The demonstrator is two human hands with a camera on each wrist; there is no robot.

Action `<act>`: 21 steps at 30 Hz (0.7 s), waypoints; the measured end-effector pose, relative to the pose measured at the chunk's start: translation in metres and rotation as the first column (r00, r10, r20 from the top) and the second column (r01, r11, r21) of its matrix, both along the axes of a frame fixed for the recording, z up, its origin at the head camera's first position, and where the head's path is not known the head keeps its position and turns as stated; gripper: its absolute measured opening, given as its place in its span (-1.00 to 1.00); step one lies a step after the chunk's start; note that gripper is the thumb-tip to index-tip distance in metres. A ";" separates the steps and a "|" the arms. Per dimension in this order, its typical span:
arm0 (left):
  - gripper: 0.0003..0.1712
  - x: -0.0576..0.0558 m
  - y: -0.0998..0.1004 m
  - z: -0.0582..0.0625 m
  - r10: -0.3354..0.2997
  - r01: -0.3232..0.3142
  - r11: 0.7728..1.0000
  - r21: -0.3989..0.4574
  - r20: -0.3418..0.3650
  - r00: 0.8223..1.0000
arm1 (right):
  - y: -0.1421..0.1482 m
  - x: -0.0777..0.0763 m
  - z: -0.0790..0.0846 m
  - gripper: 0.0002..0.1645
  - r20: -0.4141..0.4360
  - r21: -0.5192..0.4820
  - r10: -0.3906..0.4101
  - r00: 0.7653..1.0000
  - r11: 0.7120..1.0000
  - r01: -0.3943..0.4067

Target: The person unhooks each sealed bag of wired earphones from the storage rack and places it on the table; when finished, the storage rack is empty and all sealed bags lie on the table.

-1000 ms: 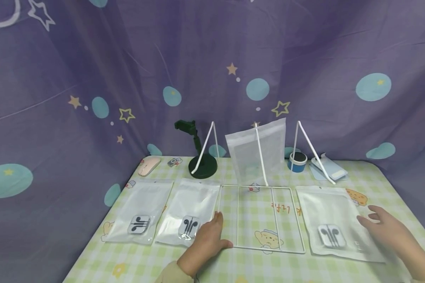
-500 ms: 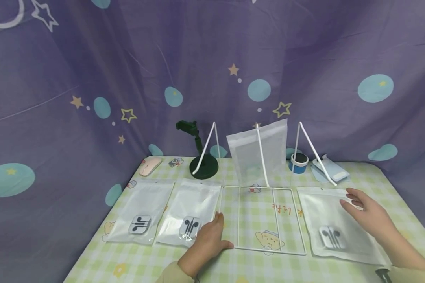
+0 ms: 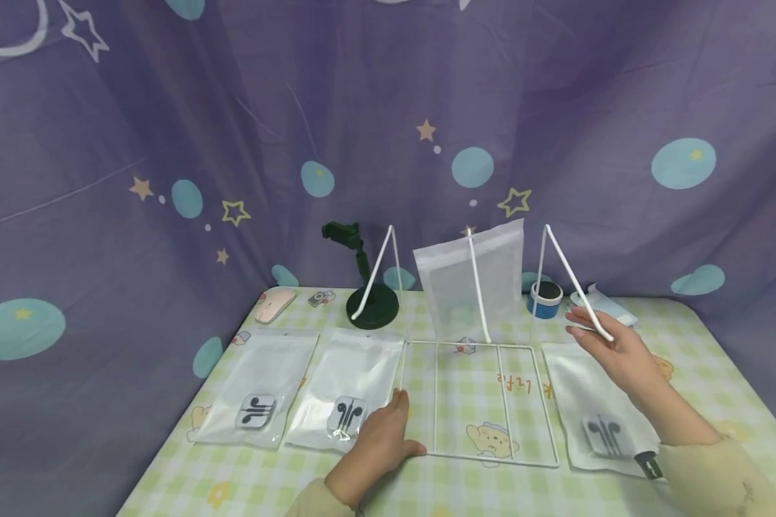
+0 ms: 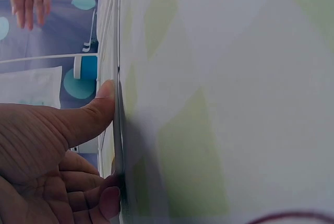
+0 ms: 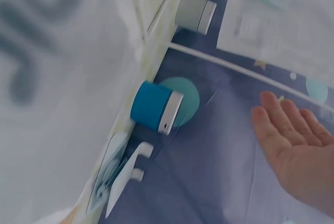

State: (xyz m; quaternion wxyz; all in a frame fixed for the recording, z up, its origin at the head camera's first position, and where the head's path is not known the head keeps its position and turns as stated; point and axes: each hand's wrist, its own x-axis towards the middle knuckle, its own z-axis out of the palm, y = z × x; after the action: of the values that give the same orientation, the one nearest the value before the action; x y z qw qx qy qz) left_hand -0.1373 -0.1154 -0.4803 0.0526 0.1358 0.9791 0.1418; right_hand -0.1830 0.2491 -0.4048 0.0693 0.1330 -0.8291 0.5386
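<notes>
A white wire rack [image 3: 509,402] stands mid-table with three upright bent prongs at the back. My left hand [image 3: 381,431] holds its front left corner, thumb along the front bar and fingers at the side bar; the thumb [image 4: 86,122] touches the wire in the left wrist view. On the middle prong hangs a zip bag [image 3: 449,280]. My right hand [image 3: 621,355] is raised behind the lower end of the right prong [image 3: 572,276], fingers extended, holding nothing. Below it lies a clear zip bag [image 3: 575,402] with an earphone case [image 3: 606,434], partly covered by the forearm.
Two more zip bags with earphone cases, the outer bag [image 3: 268,366] and the inner bag [image 3: 362,359], lie left of the rack. Behind stand a pink mouse [image 3: 275,306], dark green stand [image 3: 371,305], blue jar [image 3: 545,299] and pale blue item [image 3: 608,307].
My right hand has moved left and away from me, from the right zip bag's side to the right prong. The left hand has stayed at the rack's corner.
</notes>
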 end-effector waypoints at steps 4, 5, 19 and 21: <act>0.13 0.001 -0.001 0.001 0.001 -0.001 1.000 0.002 -0.004 1.000 | -0.015 -0.010 0.004 -0.48 -0.007 -0.089 0.083 0.996 0.992 -0.084; 0.13 0.001 -0.001 0.001 0.001 -0.001 1.000 0.005 -0.006 1.000 | -0.018 -0.012 0.005 -0.48 -0.004 -0.100 0.104 0.995 0.990 -0.104; 0.13 0.003 0.002 0.000 -0.005 0.004 1.000 -0.008 -0.024 1.000 | -0.049 -0.044 0.021 -0.24 -0.004 -0.168 0.185 0.983 0.969 -0.183; 0.13 0.003 0.002 0.001 -0.004 0.004 1.000 -0.004 -0.024 1.000 | -0.051 -0.046 0.021 -0.21 0.006 -0.142 0.176 0.984 0.974 -0.174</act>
State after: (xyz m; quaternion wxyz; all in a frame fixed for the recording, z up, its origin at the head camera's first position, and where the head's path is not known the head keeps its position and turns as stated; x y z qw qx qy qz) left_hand -0.1343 -0.1138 -0.4793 0.0414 0.1393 0.9797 0.1382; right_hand -0.2286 0.1981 -0.3834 0.0230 0.1950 -0.7746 0.6012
